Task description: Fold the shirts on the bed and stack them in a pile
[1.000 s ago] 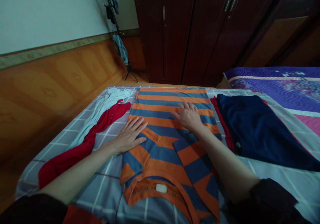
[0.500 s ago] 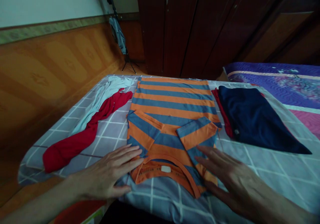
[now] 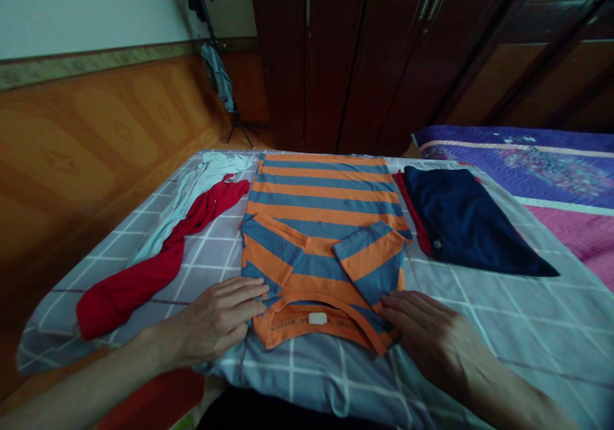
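Note:
A T-shirt [image 3: 326, 228] with orange and grey-blue stripes lies flat on the bed, its sleeves folded inward and its collar toward me. My left hand [image 3: 223, 318] is at the shirt's left shoulder edge, fingertips on the cloth and thumb drawn in close below them. At the opposite shoulder edge, my right hand [image 3: 425, 327] has its fingers bent over the fabric, with the thumb hidden beneath. Both hands appear closed on the shirt's edges.
A red garment [image 3: 139, 279] and a pale garment [image 3: 185, 193] lie to the left. Folded dark-blue clothing [image 3: 472, 222] rests at right on the checked bedsheet [image 3: 484, 315]. Beyond are a clothes stand [image 3: 218, 75], a dark wardrobe [image 3: 330, 59] and a purple bedcover [image 3: 542, 155].
Both hands have come down onto the shirt's shoulder edges, and their thumbs have drawn in. The view has shifted slightly to the right. The shirt keeps its folded shape.

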A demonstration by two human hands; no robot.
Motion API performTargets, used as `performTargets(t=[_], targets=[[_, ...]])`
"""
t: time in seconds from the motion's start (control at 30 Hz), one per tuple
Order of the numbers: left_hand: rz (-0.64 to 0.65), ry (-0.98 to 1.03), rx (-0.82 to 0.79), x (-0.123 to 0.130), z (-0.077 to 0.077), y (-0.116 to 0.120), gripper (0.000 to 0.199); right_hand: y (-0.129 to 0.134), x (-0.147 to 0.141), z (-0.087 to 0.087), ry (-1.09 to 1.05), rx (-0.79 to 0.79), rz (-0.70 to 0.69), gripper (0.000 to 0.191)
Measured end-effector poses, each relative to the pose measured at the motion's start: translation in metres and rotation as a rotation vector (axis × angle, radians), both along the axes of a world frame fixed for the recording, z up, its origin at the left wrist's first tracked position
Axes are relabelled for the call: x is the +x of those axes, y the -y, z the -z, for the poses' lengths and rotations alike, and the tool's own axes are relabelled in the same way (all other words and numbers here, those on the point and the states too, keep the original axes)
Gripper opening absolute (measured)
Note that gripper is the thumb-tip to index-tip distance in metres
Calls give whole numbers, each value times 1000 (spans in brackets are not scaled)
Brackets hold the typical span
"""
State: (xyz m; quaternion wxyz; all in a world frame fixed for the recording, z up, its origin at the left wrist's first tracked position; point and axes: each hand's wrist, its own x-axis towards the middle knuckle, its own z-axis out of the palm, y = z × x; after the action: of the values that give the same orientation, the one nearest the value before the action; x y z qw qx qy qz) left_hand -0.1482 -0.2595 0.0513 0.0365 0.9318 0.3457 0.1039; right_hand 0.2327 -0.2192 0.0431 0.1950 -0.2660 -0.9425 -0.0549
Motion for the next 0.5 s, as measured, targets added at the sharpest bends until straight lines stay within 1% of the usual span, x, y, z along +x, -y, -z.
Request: performTargets(t=[0.1,0.17,0.2,0.3,0.33,0.37,0.43,0.5], targets=[[-31,60,-126,-2,-11,-1,31,-2,3,-10,-48,-120,43,31],[-48,40,-153,-1,-12,1,30,0,2,-8,-31,-147,57,32],[-56,21,-148,0,-11,2,32,1,2,-5,-16,-138,57,33],[-69,-24,-110,0,-1,5,58,3,4,11,25,-62,51,37],[-77,-32,-91,-1,3,5,66,3,6,17,38,-38,53,40],[-89,-38,-67,-2,7,4,69,2,9,22,48,-17,62,42],[-110,-46,-6,-5,15,-1,64,-1,14,28,54,21,75,42],[-100,-39,52,-8,20,-8,55,-6,16,29,40,40,65,38]])
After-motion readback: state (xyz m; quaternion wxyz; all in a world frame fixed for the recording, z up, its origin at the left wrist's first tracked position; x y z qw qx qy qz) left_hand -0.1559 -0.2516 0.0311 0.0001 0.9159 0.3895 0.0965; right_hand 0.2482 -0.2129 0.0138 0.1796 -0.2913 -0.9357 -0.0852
